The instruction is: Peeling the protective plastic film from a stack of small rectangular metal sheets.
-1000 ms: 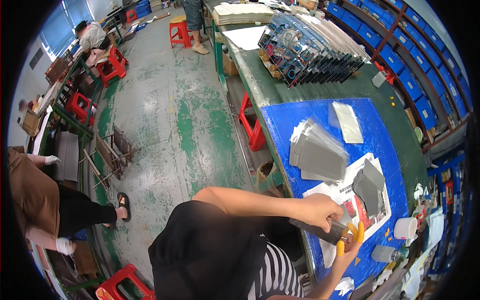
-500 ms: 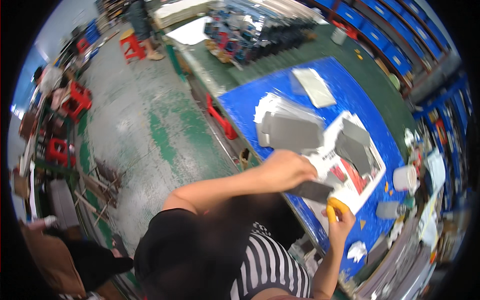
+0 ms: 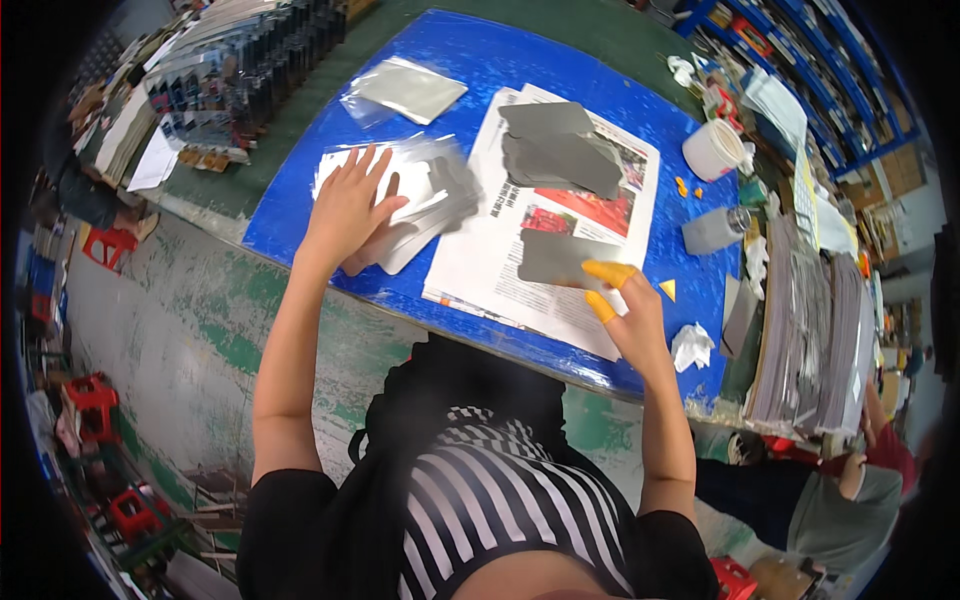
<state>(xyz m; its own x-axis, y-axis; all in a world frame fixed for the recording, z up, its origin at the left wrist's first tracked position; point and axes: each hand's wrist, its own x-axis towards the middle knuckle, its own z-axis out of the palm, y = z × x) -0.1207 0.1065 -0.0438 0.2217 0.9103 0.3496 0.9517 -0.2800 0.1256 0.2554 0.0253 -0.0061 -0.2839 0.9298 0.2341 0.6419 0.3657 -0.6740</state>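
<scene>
My left hand lies with spread fingers on a loose pile of thin, shiny sheets at the left of the blue table cover. Yellow finger cots cover the thumb and forefinger of my right hand. It pinches the right end of a grey rectangular plate over the newspaper. Beyond that plate, several similar grey plates lie stacked unevenly on the newspaper's far part. A stack of pale sheets in clear film rests farther back on the left.
On the right stand a white tub and a clear bottle, with crumpled tissue nearer me. Bundled strips line the table's right side. Racked dark pieces stand far left. Another person is at lower right.
My view has swung so the table now lies straight ahead. My left hand has left the plate by my right hand and moved to the shiny pile. My right hand still holds the grey plate.
</scene>
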